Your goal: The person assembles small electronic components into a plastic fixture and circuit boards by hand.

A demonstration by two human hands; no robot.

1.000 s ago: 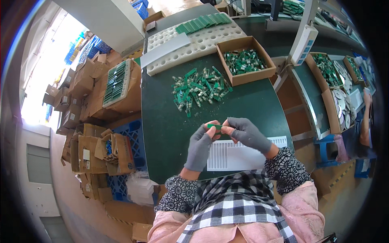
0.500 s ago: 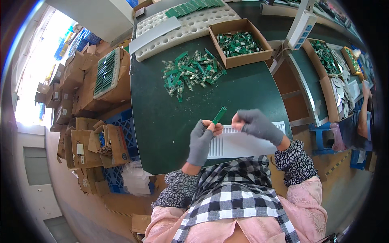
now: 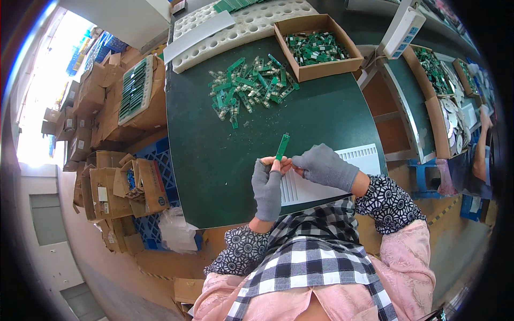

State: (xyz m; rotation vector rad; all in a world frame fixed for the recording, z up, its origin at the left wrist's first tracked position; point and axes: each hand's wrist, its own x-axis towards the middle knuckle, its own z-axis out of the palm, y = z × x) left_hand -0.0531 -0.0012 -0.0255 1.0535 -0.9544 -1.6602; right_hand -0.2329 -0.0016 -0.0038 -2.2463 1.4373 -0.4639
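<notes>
Your left hand [image 3: 267,184], in a grey fingerless glove, pinches the lower end of a narrow green circuit board strip [image 3: 282,146] between thumb and fingertips, closed firmly on it, so the strip stands up and away from you over the dark green table [image 3: 203,155]. Your right hand [image 3: 324,167], gloved the same way, is curled shut just beside the left, its fingertips meeting the left hand's at the strip's base; whether it grips the strip itself or a small piece broken from it, you cannot tell from here. Take the strip as your landmark: directly beneath and toward you lies a white slotted tray [image 3: 326,179], partly under your right hand. Beyond the strip, well apart, a loose pile of green boards [image 3: 249,88] is spread on the table, with small crumbs scattered between pile and strip. Farther beyond and to the right sits a cardboard box [image 3: 316,47] holding more green pieces. Far beyond the pile lies a white perforated tray [image 3: 241,27]. Judging by what lies about, you are somewhere mid-way: the box has a fair layer in it, yet the pile is still large, so much remains.
</notes>
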